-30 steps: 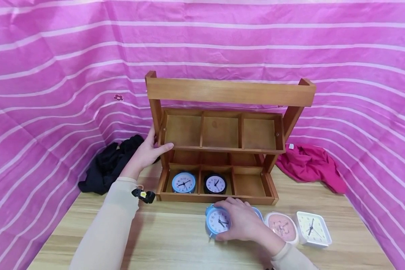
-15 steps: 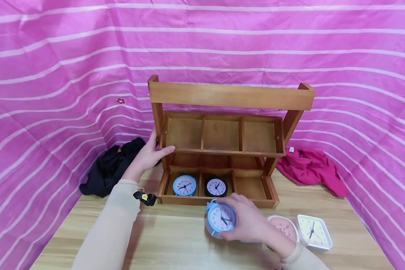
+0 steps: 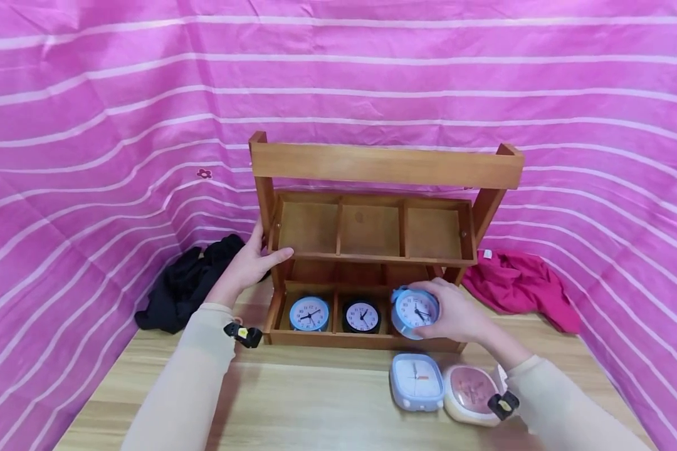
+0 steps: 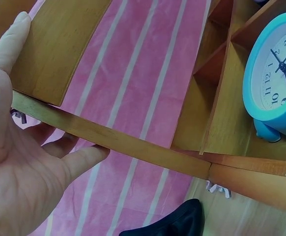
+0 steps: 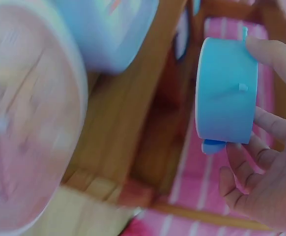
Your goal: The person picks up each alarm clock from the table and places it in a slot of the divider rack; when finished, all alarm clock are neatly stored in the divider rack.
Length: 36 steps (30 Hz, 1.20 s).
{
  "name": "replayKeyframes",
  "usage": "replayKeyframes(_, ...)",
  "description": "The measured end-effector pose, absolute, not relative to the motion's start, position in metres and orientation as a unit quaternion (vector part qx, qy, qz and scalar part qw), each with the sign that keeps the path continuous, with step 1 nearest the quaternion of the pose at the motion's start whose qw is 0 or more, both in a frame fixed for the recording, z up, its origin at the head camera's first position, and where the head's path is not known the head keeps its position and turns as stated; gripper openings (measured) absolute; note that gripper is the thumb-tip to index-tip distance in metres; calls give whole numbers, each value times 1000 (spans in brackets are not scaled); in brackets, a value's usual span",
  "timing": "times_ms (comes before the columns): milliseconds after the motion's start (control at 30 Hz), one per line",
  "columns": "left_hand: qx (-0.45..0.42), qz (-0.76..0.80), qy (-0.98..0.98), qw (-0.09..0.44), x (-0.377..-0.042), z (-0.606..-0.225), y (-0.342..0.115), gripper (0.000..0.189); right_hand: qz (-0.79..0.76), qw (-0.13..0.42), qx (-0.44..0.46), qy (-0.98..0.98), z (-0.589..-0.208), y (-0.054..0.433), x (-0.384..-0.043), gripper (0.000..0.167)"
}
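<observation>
My right hand (image 3: 457, 313) pinches a round blue alarm clock (image 3: 413, 311) by its rim, with the thumb on one side and fingers on the other. The clock is tilted and overlaps the lower right compartment of a two-tier wooden rack (image 3: 383, 164). In the right wrist view the side of this blue clock (image 5: 226, 91) faces the camera. My left hand (image 3: 251, 260) grips the rack's left side, its thumb at the upper tray and its fingers around the side post (image 4: 113, 137). Another blue alarm clock (image 3: 309, 314) and a black one (image 3: 362, 316) sit in the lower left and middle compartments.
On the table in front of the rack's right side lie a pale blue square clock (image 3: 417, 383) and a pink clock (image 3: 469, 389). Black cloth (image 3: 183, 288) lies at the left, magenta cloth (image 3: 521, 288) at the right. A pink striped curtain (image 3: 372, 75) surrounds the table.
My right hand has lifted the blue clock off the table and carried it right and away to the lower right compartment, uncovering the pale blue clock. My left hand has stayed on the rack.
</observation>
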<state>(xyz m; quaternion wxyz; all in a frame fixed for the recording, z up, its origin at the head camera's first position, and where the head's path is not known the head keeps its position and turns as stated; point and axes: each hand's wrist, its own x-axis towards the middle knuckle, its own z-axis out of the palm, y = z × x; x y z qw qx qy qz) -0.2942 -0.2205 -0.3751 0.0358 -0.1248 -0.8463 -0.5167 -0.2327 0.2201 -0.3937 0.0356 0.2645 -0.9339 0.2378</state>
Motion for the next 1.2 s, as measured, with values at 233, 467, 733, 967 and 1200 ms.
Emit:
replayKeyframes(233,-121,-517,-846,38,-293,-375,-220,101,214,7,249,-944,-416,239,-258,84)
replayKeyframes(467,-130,-516,-846,42,-293,-377,-222,101,195,-53,254,-946,-427,235,-270,82)
replayKeyframes(733,-137,-511,-847,43,-294,-375,-219,101,197,-109,240,-944,-428,243,-275,66)
replayKeyframes(967,-141,-515,-844,43,-294,-374,-220,100,189,-136,230,-945,-425,242,-272,72)
replayKeyframes(1200,-143,-522,-840,39,-294,-376,-219,101,169,-121,230,-951,-422,240,-268,70)
